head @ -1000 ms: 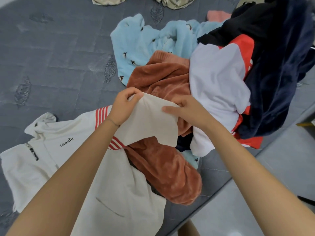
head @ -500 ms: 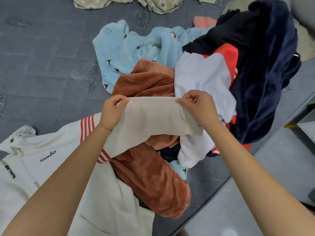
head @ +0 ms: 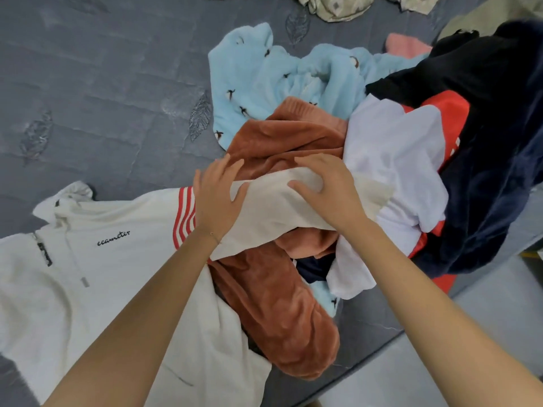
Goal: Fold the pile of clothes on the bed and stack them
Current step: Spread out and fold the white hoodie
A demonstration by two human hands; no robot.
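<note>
while the cream hoodie [head: 117,274] lies front-up on the near left of the grey bed [head: 102,98], its sleeve [head: 270,207] runs out to the right over the pile, across a rust fleece [head: 279,304]. the left hand [head: 219,198] lies flat on the sleeve just past the red stripes [head: 185,218], fingers straight and spread, pressing. the right hand [head: 326,195] sits at the cuff end, fingers bent over the far edge of the cloth and thumb on top, so it looks clamped on the sleeve. i'd judge the hoodie soft, limp and fairly light, thick enough to keep a crease but apt to sag and drag on the plush fleece beneath. best taken at cuff and shoulder seam, then at the hem corners. a pale blue fleece [head: 249,77], white top [head: 390,148] and navy garment [head: 493,186] sit unfolded to the right.
</note>
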